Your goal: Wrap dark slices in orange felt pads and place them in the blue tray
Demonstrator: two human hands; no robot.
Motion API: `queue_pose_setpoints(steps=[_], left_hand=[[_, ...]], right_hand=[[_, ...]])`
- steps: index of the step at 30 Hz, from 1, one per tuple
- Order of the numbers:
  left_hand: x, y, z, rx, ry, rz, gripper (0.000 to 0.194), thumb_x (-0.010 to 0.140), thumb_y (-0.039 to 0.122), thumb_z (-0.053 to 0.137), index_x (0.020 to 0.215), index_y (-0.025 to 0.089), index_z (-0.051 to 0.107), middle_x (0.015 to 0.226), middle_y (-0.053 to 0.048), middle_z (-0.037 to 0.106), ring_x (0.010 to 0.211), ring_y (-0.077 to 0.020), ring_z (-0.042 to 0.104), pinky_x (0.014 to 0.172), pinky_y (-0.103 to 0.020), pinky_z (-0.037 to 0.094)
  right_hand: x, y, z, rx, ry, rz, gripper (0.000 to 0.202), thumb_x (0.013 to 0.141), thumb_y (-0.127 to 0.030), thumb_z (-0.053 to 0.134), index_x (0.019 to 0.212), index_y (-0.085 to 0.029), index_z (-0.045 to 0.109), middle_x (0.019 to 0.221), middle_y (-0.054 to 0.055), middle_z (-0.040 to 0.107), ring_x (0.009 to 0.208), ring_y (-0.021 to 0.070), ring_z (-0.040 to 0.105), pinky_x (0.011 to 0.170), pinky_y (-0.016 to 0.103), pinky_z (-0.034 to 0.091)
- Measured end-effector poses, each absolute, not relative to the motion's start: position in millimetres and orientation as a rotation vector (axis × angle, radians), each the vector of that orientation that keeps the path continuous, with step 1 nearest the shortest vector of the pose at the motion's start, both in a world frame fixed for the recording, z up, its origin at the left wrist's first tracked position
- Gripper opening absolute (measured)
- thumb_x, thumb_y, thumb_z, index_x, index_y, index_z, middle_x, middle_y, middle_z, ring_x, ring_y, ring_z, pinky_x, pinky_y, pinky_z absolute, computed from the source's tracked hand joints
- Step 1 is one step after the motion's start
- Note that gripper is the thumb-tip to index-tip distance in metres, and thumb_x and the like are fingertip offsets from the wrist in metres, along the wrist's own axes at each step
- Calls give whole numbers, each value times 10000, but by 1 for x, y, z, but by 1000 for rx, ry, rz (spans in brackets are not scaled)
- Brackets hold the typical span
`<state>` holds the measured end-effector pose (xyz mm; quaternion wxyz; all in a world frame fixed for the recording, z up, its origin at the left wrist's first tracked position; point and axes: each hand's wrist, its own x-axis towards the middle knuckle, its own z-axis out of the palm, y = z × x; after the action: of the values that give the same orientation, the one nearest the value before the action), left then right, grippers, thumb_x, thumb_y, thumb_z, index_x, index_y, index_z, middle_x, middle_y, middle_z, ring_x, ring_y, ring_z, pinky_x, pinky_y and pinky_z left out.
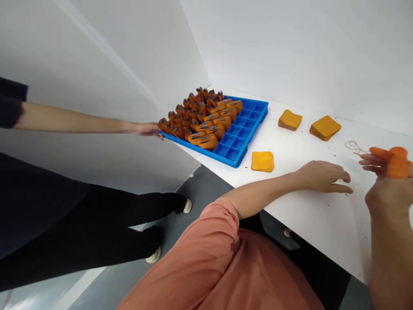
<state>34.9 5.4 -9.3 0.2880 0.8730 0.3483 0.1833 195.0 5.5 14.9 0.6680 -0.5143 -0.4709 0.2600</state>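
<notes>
Pictured against pale walls, a white desk with a blue tray at its far left end, beside a person in dark clothing, one arm outstretched and the person's hand at the tray's near-left corner. Packed into the tray's left and middle compartments, rows of orange bundles, dark-tipped toward the wall, with looped orange rolls alongside; on the right side, bare blue compartments. At right, over the desk, the right hand, raised, with an orange piece across it; cannot tell how firmly gripped, or how wide the fingers. Reaching from a salmon sleeve, the left hand, low over the desk between the near stack and the right hand, holding nothing, fingers loosely bent and thumb apart. Lying on the desk, three stacks of flat yellow-orange squares: one near stack just beside the tray, one middle stack farther back, and one far-right stack next to it. Near the right fingertips, a thin pale cord in loose loops. Scattered about the desk, small dark specks.
</notes>
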Motion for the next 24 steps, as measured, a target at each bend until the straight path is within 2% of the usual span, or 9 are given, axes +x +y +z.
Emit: queue_pose_setpoints(steps=[3, 7, 10, 16, 21, 24], left_hand=[[35, 5, -10, 2387, 905, 467, 412, 1132, 515, 623, 1261, 165, 799, 1249, -115, 795, 1152, -282, 742, 803, -369, 450], [37, 5, -10, 2434, 905, 409, 393, 1150, 491, 578, 1235, 174, 793, 1277, -121, 788, 1174, -294, 736, 783, -381, 440], [38, 5, -9, 2443, 882, 384, 371, 1152, 473, 567, 1187, 175, 784, 1297, -115, 787, 1200, -292, 731, 800, -390, 449], [39, 4, -10, 2462, 838, 361, 328, 1147, 410, 551, 1154, 166, 770, 1274, -124, 797, 1215, -297, 722, 776, -407, 447], [40, 5, -11, 2432, 845, 340, 299, 1114, 417, 586, 1109, 193, 785, 1237, -115, 799, 1154, -311, 721, 766, -421, 452], [40, 6, -11, 2414, 842, 292, 278, 1096, 410, 612, 1087, 193, 785, 1201, -115, 794, 1102, -307, 722, 746, -414, 438]], right_hand=[[191, 1, 8, -1181, -1147, 578, 435, 950, -592, 742, 844, -186, 856, 728, 71, 739, 648, 213, 647, 720, 449, 508], [193, 0, 2, -1246, -1207, 601, 417, 990, -567, 713, 891, -194, 870, 757, 50, 749, 694, 198, 655, 776, 436, 527], [195, 1, -1, -1283, -1211, 631, 380, 975, -541, 712, 919, -203, 879, 771, 39, 751, 710, 197, 657, 789, 425, 529], [198, 5, -8, -1315, -1196, 641, 369, 934, -559, 744, 904, -217, 878, 789, 66, 758, 726, 236, 677, 815, 483, 557], [196, 1, -8, -1323, -1236, 629, 415, 946, -610, 714, 918, -232, 883, 807, 74, 765, 762, 271, 710, 866, 540, 587], [195, 0, -2, -1301, -1246, 606, 380, 908, -584, 727, 935, -240, 886, 829, 82, 776, 775, 288, 728, 836, 545, 582]])
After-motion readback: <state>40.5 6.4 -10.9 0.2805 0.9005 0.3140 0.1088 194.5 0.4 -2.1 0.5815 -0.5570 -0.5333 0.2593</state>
